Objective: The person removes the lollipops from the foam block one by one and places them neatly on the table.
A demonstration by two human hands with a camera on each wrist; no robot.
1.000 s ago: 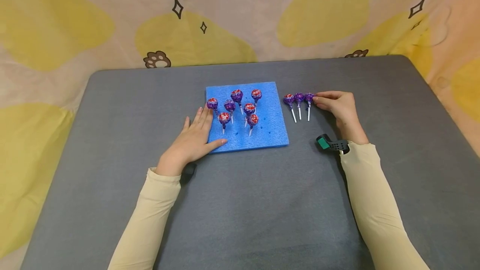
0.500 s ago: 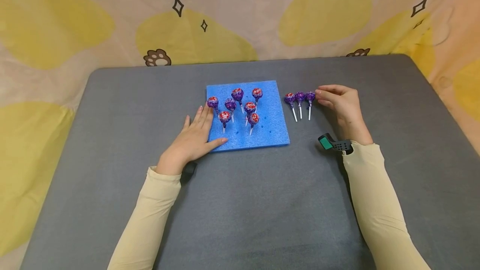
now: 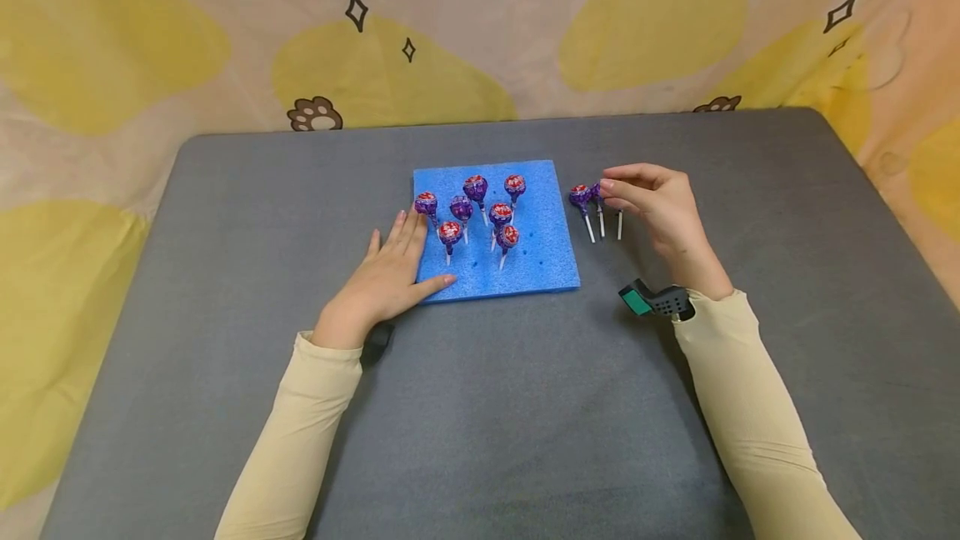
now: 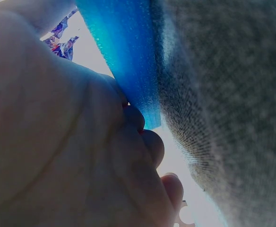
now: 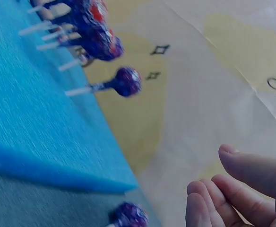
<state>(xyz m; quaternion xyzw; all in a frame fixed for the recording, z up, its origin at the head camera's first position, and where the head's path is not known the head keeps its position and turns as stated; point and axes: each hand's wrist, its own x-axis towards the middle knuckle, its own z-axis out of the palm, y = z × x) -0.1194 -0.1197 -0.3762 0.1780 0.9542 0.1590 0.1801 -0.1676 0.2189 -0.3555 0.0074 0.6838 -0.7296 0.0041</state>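
Several lollipops with purple and red wrappers, such as one at the back right (image 3: pixel 514 184), stand upright on their sticks in a blue foam board (image 3: pixel 551 261). My left hand (image 3: pixel 378 282) rests along the board's left edge, fingers extended and thumb on its front part. Right of the board, three lollipops lie in a row, the leftmost lollipop (image 3: pixel 580 197) fully visible. My right hand (image 3: pixel 660 211) is over the rightmost one, hiding its head and leaving its stick (image 3: pixel 619 225) showing. In the right wrist view the thumb (image 5: pixel 251 165) and fingers are apart with nothing between them.
The board's front right part has several small holes (image 3: pixel 541 262). A grey cloth-covered table (image 3: pixel 480 423) lies beneath everything. Behind it hangs a patterned yellow and beige cloth (image 3: pixel 465 32). A dark band with a green patch (image 3: pixel 656 301) is on the right wrist.
My right hand first drew slightly right, off the rightmost lollipop, then came left over the row, covering that lollipop's head. The left hand and the lollipops have stayed in place.
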